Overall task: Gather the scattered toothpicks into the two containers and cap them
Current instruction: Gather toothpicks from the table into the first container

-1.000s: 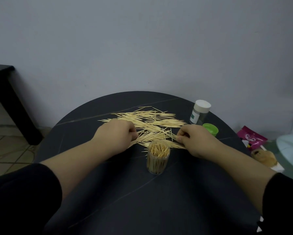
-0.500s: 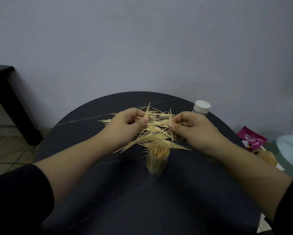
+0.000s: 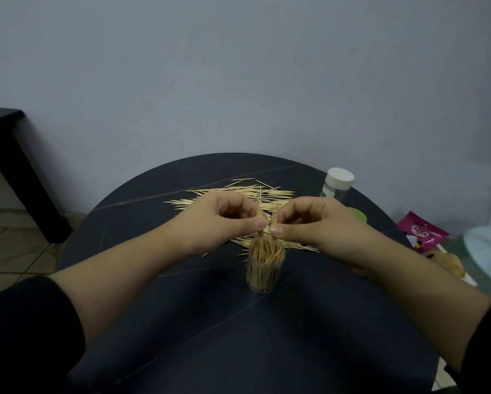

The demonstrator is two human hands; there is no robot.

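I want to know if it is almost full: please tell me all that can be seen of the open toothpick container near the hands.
The open container is a small clear cylinder, plastic by its look, upright on the dark table, uncapped. Upright toothpicks pack it nearly to the rim. The left hand and right hand each pinch toothpicks just above its mouth; neither hand touches its wall.

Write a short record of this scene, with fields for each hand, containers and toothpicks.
Left hand: pinches thin wooden toothpicks upright over the clear round container
Right hand: pinches toothpicks likewise
Clear round container: open, upright, packed with toothpicks
White-capped clear jar: capped, far right
Green round lid: near that jar
Loose toothpicks: pile behind hands
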